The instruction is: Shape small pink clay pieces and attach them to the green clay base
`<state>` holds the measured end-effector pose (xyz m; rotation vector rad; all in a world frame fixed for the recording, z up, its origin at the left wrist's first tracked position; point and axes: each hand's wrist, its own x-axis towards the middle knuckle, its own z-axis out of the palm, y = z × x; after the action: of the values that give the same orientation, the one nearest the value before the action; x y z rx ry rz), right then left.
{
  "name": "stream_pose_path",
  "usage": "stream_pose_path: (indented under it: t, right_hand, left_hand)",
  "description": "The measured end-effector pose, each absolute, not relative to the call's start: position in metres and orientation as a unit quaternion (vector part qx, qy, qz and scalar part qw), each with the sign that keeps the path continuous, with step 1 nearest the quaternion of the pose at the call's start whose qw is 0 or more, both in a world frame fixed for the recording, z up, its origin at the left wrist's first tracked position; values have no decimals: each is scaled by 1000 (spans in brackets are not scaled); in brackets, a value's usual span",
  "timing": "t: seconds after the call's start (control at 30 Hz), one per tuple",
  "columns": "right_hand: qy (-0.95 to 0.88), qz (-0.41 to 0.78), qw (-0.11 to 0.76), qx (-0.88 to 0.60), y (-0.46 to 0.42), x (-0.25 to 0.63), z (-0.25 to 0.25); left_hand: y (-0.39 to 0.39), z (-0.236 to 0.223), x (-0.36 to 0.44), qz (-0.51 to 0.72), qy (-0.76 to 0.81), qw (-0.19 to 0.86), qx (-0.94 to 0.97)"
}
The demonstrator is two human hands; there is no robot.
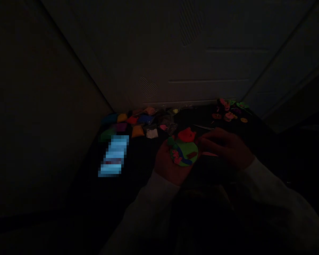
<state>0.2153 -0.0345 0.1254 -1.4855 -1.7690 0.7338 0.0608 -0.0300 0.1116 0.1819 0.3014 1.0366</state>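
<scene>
A round green clay piece point(186, 149) rests in my left hand point(165, 165), whose fingers wrap around it from below. Across its face run a blue clay band point(185, 160) and a small brown strip point(192, 155), with pink flower-like bits point(176, 156) at the left. Red clay point(186, 135) stands at its top edge, and a dark green lump point(171, 141) sits at the upper left. My right hand point(228, 147) is at the right edge of the piece with its fingertips pinched together. Darkness hides whatever lies between them.
Several bags of coloured clay point(137, 131) lie at the back left of the dark table. A lit, pixelated screen point(113, 156) is left of my hands. Small clay shapes point(230, 116) lie at the back right, near a thin pale tool point(203, 127). A panelled surface point(210, 65) rises behind.
</scene>
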Motion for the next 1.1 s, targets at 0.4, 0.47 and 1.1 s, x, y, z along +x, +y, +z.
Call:
stream_pose_path:
  t: [0.4,0.47,1.1]
  right_hand:
    - [-613,494,307,-535,-10,211,98]
    - [-588,515,320,-536,-7,212,93]
    - [-529,523,316,-589,2,216,76]
  left_hand:
    - [-25,102,62,474,210,853,63]
    - [-23,99,62,479,223,847,63]
    - [-14,85,51,458,284,840,65]
